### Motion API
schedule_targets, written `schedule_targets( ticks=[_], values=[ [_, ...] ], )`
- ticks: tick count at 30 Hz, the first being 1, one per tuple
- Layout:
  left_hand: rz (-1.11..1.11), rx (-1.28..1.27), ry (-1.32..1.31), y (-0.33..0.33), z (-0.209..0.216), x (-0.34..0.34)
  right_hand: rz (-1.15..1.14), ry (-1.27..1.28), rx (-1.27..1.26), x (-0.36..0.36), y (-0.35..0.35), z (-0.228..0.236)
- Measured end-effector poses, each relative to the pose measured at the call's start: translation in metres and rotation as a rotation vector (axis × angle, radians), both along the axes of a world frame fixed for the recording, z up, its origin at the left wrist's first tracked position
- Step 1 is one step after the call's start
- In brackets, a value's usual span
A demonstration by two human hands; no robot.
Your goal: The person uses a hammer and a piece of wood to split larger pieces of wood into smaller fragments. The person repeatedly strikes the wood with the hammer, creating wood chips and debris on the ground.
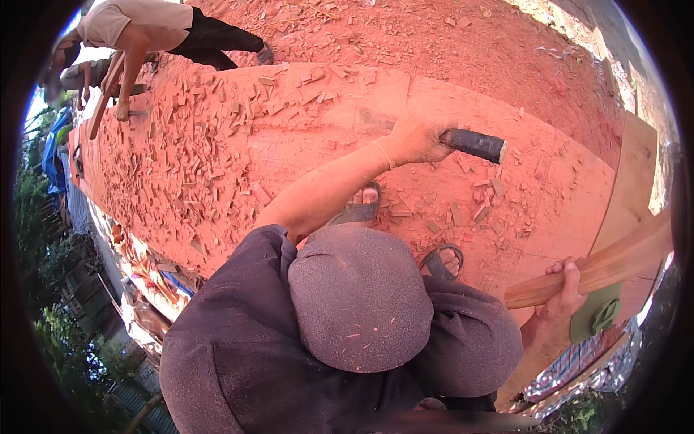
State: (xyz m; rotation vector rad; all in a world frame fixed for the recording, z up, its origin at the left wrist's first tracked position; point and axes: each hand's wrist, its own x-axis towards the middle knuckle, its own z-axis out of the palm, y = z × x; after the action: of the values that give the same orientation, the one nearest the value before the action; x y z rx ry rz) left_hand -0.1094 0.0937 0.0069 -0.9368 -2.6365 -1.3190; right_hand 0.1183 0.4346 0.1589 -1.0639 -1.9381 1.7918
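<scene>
My left hand (423,139) is stretched out ahead, its fingers closed around a thick black tool handle (473,145) whose pale butt end points right. The tool's working end lies beyond the hand and I cannot make it out. At the right, my right hand (565,289) grips a long wooden board (614,264) from below, with the thumb over its near face. The board runs out toward the right rim. Between my arms are my bent knees in dusty dark trousers (361,296); my sandalled feet (442,262) rest on the reddish surface.
Wood chips (195,152) litter the red, dusty surface (325,155), thickest to the left. A co-worker (141,29) bends over at the far left, holding a length of wood (107,94). A flat plank (629,173) and an olive-green thing (598,315) lie at the right.
</scene>
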Motion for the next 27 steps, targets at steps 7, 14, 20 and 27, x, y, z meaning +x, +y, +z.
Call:
schedule_targets(
  ticks=[7,14,20,27],
  values=[
    [0.018,0.065,-0.054,0.0,0.002,0.006,-0.06,0.468,-0.168,-0.088,-0.077,0.044],
    [0.038,0.001,-0.017,-0.004,0.004,-0.005,0.367,-0.234,0.217,-0.012,-0.084,-0.058],
    [0.021,-0.01,-0.063,-0.002,-0.006,0.002,-0.066,0.504,-0.209,-0.085,-0.054,0.065],
    [-0.048,-0.299,-0.087,-0.002,-0.017,0.0,0.426,-0.4,0.356,-0.037,-0.149,-0.048]
  ],
)
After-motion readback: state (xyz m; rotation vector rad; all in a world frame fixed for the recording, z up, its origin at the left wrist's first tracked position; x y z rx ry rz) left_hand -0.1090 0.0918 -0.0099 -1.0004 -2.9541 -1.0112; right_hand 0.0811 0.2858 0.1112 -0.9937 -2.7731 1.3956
